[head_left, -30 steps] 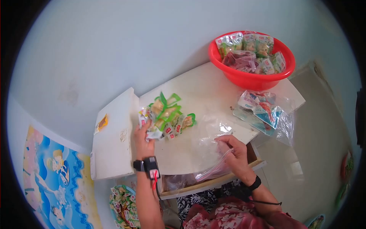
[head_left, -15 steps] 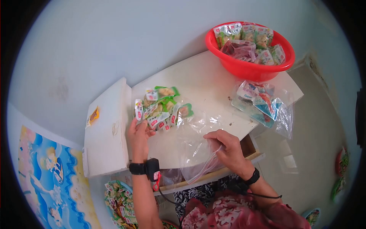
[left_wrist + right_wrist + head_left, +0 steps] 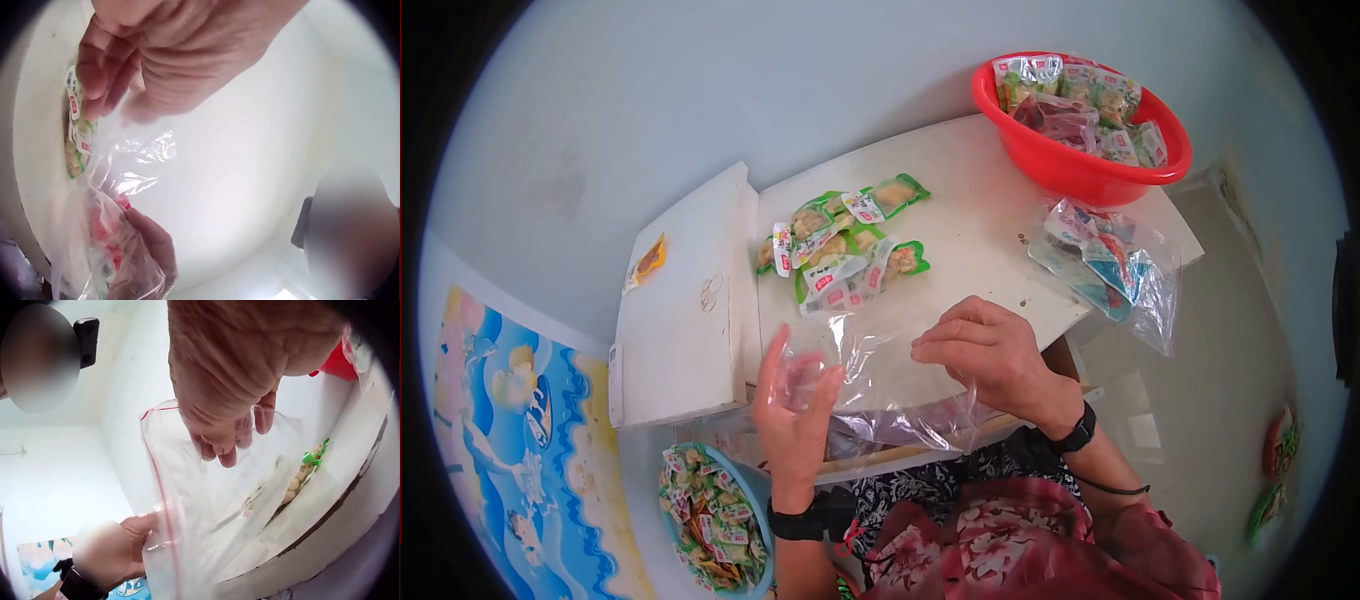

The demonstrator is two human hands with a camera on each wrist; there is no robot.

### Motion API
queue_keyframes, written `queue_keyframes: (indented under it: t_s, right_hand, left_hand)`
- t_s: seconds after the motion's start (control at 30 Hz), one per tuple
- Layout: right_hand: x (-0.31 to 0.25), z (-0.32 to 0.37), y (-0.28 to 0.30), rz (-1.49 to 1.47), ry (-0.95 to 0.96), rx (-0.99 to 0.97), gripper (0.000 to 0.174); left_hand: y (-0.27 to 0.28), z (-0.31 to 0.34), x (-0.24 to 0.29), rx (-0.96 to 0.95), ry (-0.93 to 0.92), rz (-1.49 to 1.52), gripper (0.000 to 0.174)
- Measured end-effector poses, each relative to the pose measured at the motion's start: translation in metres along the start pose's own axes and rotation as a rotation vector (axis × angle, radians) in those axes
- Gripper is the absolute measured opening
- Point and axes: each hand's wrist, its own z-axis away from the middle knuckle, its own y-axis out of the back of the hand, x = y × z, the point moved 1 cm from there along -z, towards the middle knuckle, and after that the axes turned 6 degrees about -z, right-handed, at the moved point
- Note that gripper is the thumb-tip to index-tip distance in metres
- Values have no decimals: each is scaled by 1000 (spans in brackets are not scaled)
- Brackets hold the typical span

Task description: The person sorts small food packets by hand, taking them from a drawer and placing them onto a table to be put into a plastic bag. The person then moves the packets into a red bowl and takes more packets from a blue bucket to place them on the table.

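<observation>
A clear zip bag with a red line along its mouth hangs between the two hands at the table's front. My right hand pinches the bag near its upper edge, fingers bent downward. Opposite it, my left hand is raised at the bag's left side, thumb and fingers spread apart, with plastic overlapping the fingers. Beyond the hands, several green-and-white snack packets lie in a loose pile on the white table. The left wrist view shows the right hand partly behind the crinkled plastic.
A red basin full of packets stands at the back right. In front of it, a clear bag of blue-and-white packs overhangs the table edge. A raised white panel borders the left; a blue tub of packets sits below.
The left hand has left the snack packets and come back toward the body, to the bag's left side. The right hand has kept the bag, which now spreads between both hands.
</observation>
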Motion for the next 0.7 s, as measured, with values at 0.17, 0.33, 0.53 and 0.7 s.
queue_keyframes:
  t_s: [0.17,0.33,0.53,0.7]
  right_hand:
    - [22,7,4,-32,-220,190,32]
    - [18,-8,-7,90,-227,173,20]
    - [29,-13,-21,24,-317,120,16]
    - [27,-16,-18,80,-373,-19,16]
  left_hand:
    - [29,15,-36,79,240,137,35]
    - [33,36,-48,103,231,-14,36]
    - [42,47,-64,167,122,-194,42]
    - [40,57,-31,383,-351,-932,48]
